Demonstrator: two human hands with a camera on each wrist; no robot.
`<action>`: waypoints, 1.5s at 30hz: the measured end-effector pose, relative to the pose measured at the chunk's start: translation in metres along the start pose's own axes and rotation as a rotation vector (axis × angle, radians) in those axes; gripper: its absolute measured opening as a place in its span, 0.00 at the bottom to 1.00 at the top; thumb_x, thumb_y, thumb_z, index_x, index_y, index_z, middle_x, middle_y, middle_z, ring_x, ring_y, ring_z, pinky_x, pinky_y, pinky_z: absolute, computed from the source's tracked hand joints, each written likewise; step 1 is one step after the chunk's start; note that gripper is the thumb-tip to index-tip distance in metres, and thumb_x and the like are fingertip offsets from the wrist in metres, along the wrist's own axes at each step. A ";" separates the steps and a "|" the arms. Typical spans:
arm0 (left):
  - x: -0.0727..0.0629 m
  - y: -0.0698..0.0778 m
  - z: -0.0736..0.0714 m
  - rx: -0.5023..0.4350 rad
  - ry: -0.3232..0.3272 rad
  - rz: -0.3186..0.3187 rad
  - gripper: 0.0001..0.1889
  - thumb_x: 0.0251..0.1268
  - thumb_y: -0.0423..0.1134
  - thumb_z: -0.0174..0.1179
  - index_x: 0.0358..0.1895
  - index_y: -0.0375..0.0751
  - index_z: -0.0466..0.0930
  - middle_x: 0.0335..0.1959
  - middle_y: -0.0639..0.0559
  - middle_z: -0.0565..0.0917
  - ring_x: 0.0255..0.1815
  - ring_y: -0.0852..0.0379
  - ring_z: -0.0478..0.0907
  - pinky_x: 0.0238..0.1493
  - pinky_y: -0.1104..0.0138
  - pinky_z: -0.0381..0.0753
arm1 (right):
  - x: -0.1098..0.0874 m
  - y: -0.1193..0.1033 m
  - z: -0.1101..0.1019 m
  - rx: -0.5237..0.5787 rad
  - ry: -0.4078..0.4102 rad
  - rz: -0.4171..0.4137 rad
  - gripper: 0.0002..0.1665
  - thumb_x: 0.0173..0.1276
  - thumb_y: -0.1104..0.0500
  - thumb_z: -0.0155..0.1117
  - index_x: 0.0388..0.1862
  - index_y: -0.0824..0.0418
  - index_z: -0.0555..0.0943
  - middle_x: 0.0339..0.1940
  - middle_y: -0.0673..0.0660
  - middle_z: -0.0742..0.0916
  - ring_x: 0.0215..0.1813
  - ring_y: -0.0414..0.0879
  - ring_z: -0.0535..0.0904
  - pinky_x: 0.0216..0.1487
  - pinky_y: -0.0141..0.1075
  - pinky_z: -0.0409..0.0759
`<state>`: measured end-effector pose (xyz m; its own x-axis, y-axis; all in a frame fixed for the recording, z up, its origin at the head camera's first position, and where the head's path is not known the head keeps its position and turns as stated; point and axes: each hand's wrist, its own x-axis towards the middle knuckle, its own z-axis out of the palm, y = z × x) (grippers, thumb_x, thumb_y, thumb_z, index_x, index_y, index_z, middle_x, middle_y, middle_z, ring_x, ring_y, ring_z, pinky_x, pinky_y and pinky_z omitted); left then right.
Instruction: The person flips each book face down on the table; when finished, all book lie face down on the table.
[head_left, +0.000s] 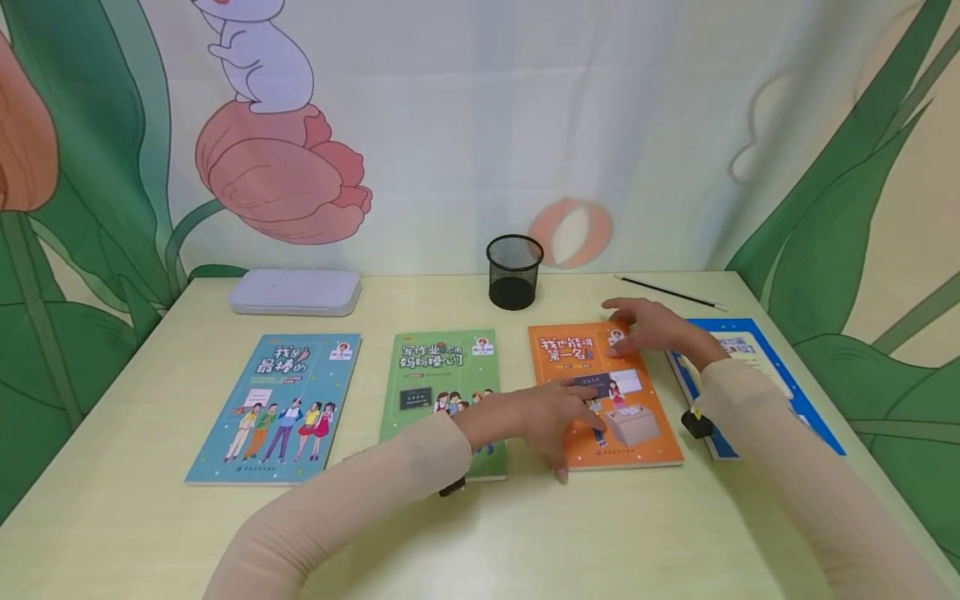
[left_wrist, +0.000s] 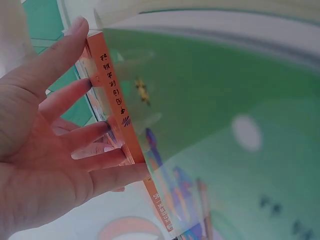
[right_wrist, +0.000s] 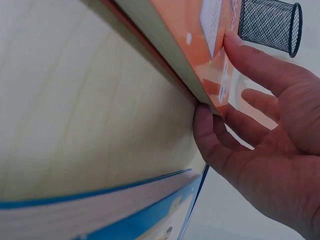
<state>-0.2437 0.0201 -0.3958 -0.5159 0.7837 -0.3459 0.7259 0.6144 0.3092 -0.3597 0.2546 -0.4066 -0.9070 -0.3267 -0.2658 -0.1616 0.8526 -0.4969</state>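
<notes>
Pale table, faint wood grain in right wrist view. Far edge against white cloth wall, soft vertical folds. Printed on cloth: white animal sitting on big pink flower, upper left, head cut by frame. Orange flower at left edge. Large green leaves both sides. Pinkish oval ring low, right of centre. Light soft; dim shadows on table's near part.

The person wears plain, close-fitting beige sleeves, the left sleeve creased toward the elbow, the right sleeve similarly long; both leave the left hand and right hand bare. Below the cuffs show 2 small black pieces, the left block and the right block, the latter with a yellow fleck.
</notes>
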 end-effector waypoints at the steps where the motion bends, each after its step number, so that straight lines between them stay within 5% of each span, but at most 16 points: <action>1: 0.000 0.000 0.000 0.002 0.003 -0.002 0.41 0.50 0.50 0.77 0.71 0.61 0.72 0.82 0.51 0.56 0.83 0.44 0.46 0.79 0.52 0.55 | 0.001 0.000 0.000 -0.003 0.001 -0.001 0.49 0.64 0.53 0.73 0.78 0.62 0.59 0.71 0.72 0.72 0.70 0.68 0.67 0.71 0.63 0.66; 21: 0.000 0.003 0.000 0.044 0.010 -0.023 0.40 0.49 0.52 0.77 0.70 0.64 0.72 0.81 0.54 0.58 0.83 0.47 0.49 0.79 0.54 0.56 | 0.010 0.000 0.001 0.058 0.017 0.039 0.43 0.67 0.52 0.70 0.76 0.61 0.64 0.68 0.72 0.73 0.63 0.66 0.71 0.67 0.61 0.72; 33: 0.000 0.002 0.002 0.029 0.022 -0.028 0.40 0.50 0.51 0.77 0.71 0.64 0.72 0.81 0.53 0.57 0.83 0.45 0.48 0.78 0.54 0.59 | -0.004 0.019 -0.013 0.355 -0.129 -0.002 0.37 0.72 0.56 0.64 0.76 0.60 0.62 0.63 0.72 0.77 0.49 0.55 0.84 0.50 0.45 0.87; 45: -0.003 0.001 0.003 0.015 0.035 -0.003 0.40 0.50 0.50 0.77 0.70 0.62 0.73 0.82 0.52 0.56 0.83 0.43 0.48 0.78 0.53 0.59 | -0.013 0.018 -0.019 0.440 -0.107 -0.032 0.35 0.73 0.57 0.62 0.76 0.60 0.63 0.64 0.73 0.77 0.47 0.53 0.85 0.49 0.47 0.87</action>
<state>-0.2406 0.0182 -0.3970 -0.5339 0.7846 -0.3152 0.7308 0.6157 0.2947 -0.3580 0.2823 -0.3964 -0.8551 -0.4103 -0.3168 0.0125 0.5947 -0.8039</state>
